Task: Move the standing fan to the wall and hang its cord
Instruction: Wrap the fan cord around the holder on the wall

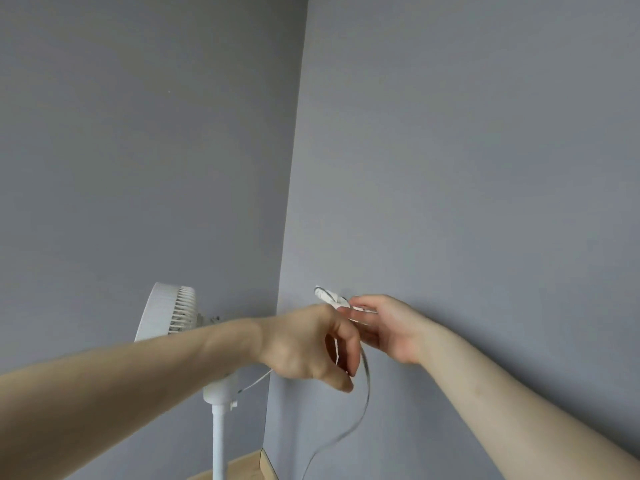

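The white standing fan stands upright on its pole close to the corner of two grey walls, partly hidden by my left forearm. Its white cord loops down from my hands along the right wall. A small white hook sticks out of the right wall just above my hands, with cord strands over it. My left hand has its fingers curled around the cord below the hook. My right hand pinches the cord strands beside the hook.
The grey wall corner runs down the middle of the view. A strip of wooden floor and a pale skirting board show at the bottom by the fan's pole.
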Tool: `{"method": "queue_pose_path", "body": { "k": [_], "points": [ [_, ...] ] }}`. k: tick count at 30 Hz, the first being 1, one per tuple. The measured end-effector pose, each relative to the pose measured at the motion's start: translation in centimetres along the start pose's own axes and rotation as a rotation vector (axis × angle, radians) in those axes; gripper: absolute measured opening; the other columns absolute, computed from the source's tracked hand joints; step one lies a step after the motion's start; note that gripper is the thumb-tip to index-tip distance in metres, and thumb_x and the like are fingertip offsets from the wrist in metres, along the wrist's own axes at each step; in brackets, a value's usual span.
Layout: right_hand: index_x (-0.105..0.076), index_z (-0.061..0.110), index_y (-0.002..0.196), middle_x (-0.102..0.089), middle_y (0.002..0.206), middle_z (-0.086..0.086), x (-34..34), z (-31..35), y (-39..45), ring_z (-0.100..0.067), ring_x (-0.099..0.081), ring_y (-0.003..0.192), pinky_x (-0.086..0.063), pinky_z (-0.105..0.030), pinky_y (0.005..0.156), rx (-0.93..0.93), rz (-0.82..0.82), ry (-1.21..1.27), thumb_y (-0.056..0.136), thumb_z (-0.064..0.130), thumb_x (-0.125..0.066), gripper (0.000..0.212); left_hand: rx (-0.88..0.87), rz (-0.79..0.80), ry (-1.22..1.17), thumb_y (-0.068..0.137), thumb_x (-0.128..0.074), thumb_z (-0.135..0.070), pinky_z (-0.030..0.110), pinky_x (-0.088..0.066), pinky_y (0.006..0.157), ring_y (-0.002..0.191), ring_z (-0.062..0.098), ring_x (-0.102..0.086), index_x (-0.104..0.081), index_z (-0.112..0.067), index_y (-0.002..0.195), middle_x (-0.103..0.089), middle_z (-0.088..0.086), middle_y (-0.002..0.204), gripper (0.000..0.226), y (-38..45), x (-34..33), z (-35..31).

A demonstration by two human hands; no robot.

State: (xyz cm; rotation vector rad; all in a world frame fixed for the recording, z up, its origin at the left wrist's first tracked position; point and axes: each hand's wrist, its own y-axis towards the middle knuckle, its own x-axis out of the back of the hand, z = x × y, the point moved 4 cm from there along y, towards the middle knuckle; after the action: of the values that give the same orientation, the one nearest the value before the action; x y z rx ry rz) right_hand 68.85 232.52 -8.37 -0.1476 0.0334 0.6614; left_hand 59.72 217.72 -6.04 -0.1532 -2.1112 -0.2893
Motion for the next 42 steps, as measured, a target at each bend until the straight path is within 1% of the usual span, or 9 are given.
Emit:
{"method": "queue_pose_path", "body": {
  "k": [6, 11, 20, 23, 26, 31, 34, 39, 42],
  "points": [
    [-0.066, 0.01, 0.118, -0.074, 0.099, -0.005, 0.9, -0.3, -0.2, -0.016, -0.067, 0.066, -0.057, -0.025, 0.058, 0.067, -0.03, -0.088, 0.095, 0.014, -0.064, 0.024, 0.179, -0.004, 0.043, 0.077, -0.081, -0.02, 0.015, -0.05, 0.065, 0.066, 0.002, -0.062, -0.072, -0.024, 0.078, -0.067, -0.016, 0.07, 0.009, 2.6, -1.1, 6.5],
    [-0.065, 0.02, 0.114, -0.068, 0.116, -0.004, 2.7, -3.4, 0.8, -0.017, -0.069, 0.066, -0.054, -0.027, 0.056, 0.126, -0.201, -0.489, 0.09, 0.009, -0.062, 0.027, 0.482, -0.304, 0.122, 0.077, -0.074, -0.027, 0.013, -0.044, 0.061, 0.081, 0.007, -0.065, -0.072, -0.03, 0.085, -0.068, -0.017, 0.08, 0.009, 4.4, 1.2, 17.0],
    [-0.06, 0.021, 0.12, -0.066, 0.106, 0.006, 2.8, -6.1, 4.4, -0.016, -0.069, 0.074, -0.055, -0.026, 0.055, 0.153, -0.186, -0.655, 0.085, 0.008, -0.054, 0.039, 0.557, -0.403, -0.054, 0.092, -0.064, -0.032, 0.029, -0.043, 0.103, 0.13, 0.021, -0.052, -0.043, -0.024, 0.148, -0.05, -0.003, 0.147, 0.061, 12.5, 0.5, 20.9],
    [-0.058, 0.023, 0.124, -0.064, 0.11, 0.008, 3.1, -6.1, 5.2, -0.018, -0.069, 0.083, -0.057, -0.025, 0.057, 0.169, -0.197, -0.687, 0.083, 0.009, -0.054, 0.043, 0.573, -0.43, -0.129, 0.095, -0.058, -0.03, 0.027, -0.048, 0.092, 0.115, 0.02, -0.061, -0.055, -0.023, 0.137, -0.065, -0.003, 0.129, 0.043, 14.8, 0.3, 21.3],
    [-0.057, 0.025, 0.127, -0.064, 0.116, 0.008, 3.3, -6.1, 6.0, -0.017, -0.069, 0.092, -0.062, -0.03, 0.068, 0.177, -0.204, -0.701, 0.084, 0.01, -0.056, 0.045, 0.496, -0.527, -0.217, 0.097, -0.058, -0.029, 0.023, -0.047, 0.071, 0.081, 0.017, -0.064, -0.072, -0.022, 0.097, -0.074, -0.01, 0.085, 0.015, 16.2, 0.6, 21.3],
    [-0.049, 0.028, 0.14, -0.06, 0.132, 0.011, 2.9, -5.9, 7.5, -0.012, -0.06, 0.117, -0.048, -0.029, 0.097, 0.161, -0.17, -0.608, 0.087, 0.022, -0.066, 0.056, 0.403, -0.615, -0.423, 0.09, -0.067, -0.03, 0.028, -0.048, 0.065, 0.062, 0.018, -0.054, -0.078, -0.013, 0.079, -0.072, 0.004, 0.075, 0.023, 17.1, 1.5, 19.4],
    [-0.051, 0.031, 0.137, -0.06, 0.133, 0.011, 1.9, -5.9, 8.7, -0.013, -0.057, 0.124, -0.041, -0.041, 0.111, 0.109, -0.132, -0.442, 0.088, 0.026, -0.068, 0.052, 0.362, -0.591, -0.626, 0.089, -0.071, -0.019, 0.024, -0.057, 0.067, 0.061, 0.015, -0.06, -0.078, -0.004, 0.088, -0.072, 0.005, 0.077, 0.017, 17.9, 1.5, 17.4],
    [-0.069, 0.021, 0.106, -0.071, 0.08, 0.006, 1.8, -5.5, 9.3, -0.014, -0.073, 0.076, -0.048, -0.034, 0.079, 0.19, -0.224, -0.245, 0.098, 0.022, -0.057, 0.015, 0.329, -0.529, -0.635, 0.09, -0.064, -0.003, 0.025, -0.058, 0.063, 0.06, 0.017, -0.063, -0.075, -0.005, 0.091, -0.071, 0.011, 0.081, 0.012, 18.6, 0.5, 15.4],
    [-0.072, 0.019, 0.094, -0.053, 0.062, 0.005, 4.2, -6.3, 8.9, -0.016, -0.051, 0.056, -0.048, -0.036, 0.069, 0.287, -0.458, -0.222, 0.101, 0.023, -0.05, 0.023, 0.328, -0.6, -0.2, 0.086, -0.06, -0.01, 0.025, -0.051, 0.072, 0.082, 0.017, -0.065, -0.074, -0.021, 0.101, -0.074, 0.0, 0.1, 0.023, 17.8, 0.9, 16.4]
  ]
}}
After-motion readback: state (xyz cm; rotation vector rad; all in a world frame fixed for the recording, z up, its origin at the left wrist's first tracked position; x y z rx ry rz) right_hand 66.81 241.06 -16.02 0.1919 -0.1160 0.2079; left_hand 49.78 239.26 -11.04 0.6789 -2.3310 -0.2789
